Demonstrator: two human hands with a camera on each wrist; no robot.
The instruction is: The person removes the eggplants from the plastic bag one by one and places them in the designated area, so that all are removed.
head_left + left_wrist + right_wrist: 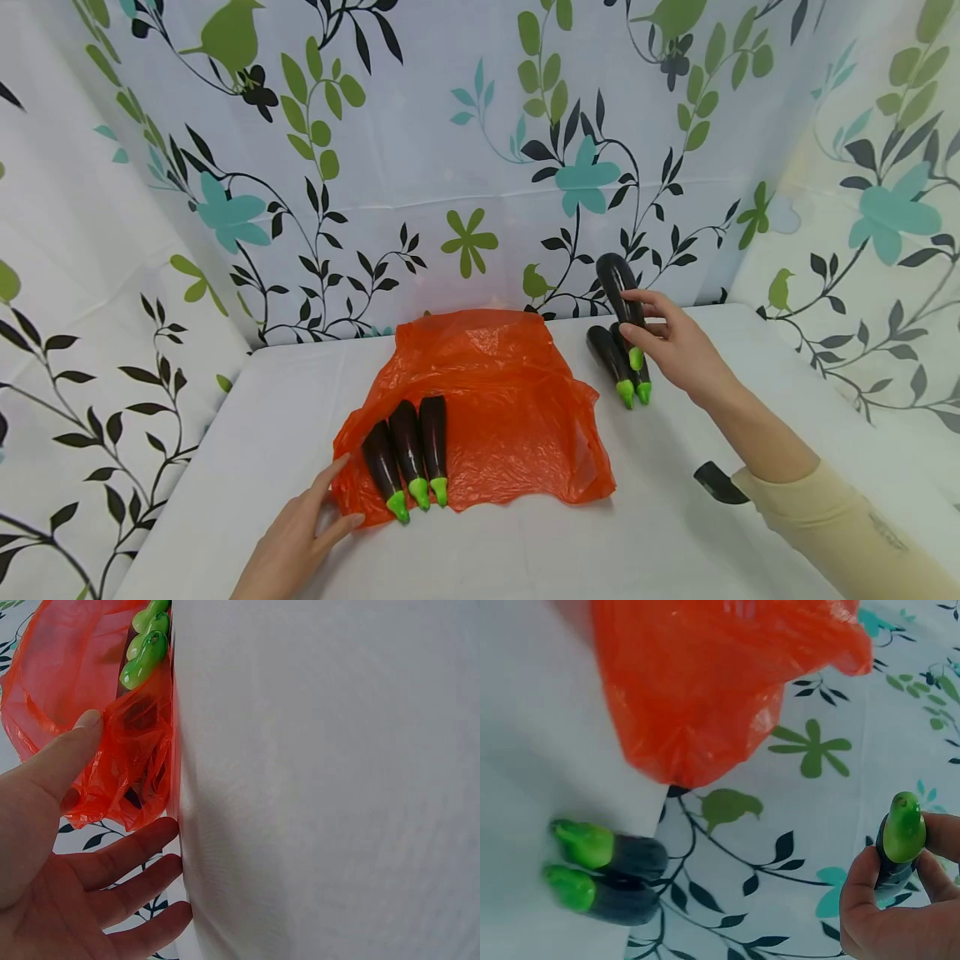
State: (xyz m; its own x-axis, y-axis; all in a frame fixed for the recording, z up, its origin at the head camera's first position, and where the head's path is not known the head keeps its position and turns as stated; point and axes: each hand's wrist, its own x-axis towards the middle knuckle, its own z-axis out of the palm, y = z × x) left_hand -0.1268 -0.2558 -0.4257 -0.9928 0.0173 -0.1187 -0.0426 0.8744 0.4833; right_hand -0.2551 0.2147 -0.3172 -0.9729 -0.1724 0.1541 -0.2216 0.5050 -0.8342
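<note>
My right hand (678, 346) grips a dark eggplant (617, 279) near its green stem end, raised above two more eggplants (609, 358) lying side by side on the table. In the right wrist view the held eggplant (904, 836) points its green cap at the camera, between thumb and fingers. An orange-red plastic bag (517, 417) lies spread at the middle, with three eggplants (407, 450) in a row on its left part, green ends toward me. At the bag's left edge rests my left hand (300, 529), fingers extended and spread; in the left wrist view its thumb (88, 720) touches the plastic.
A white table (660, 517) carries everything. Behind it and at both sides hangs a white curtain (450, 167) printed with leaves, birds and flowers. A black band-like object (720, 483) sits at my right wrist, by the cream sleeve (817, 517).
</note>
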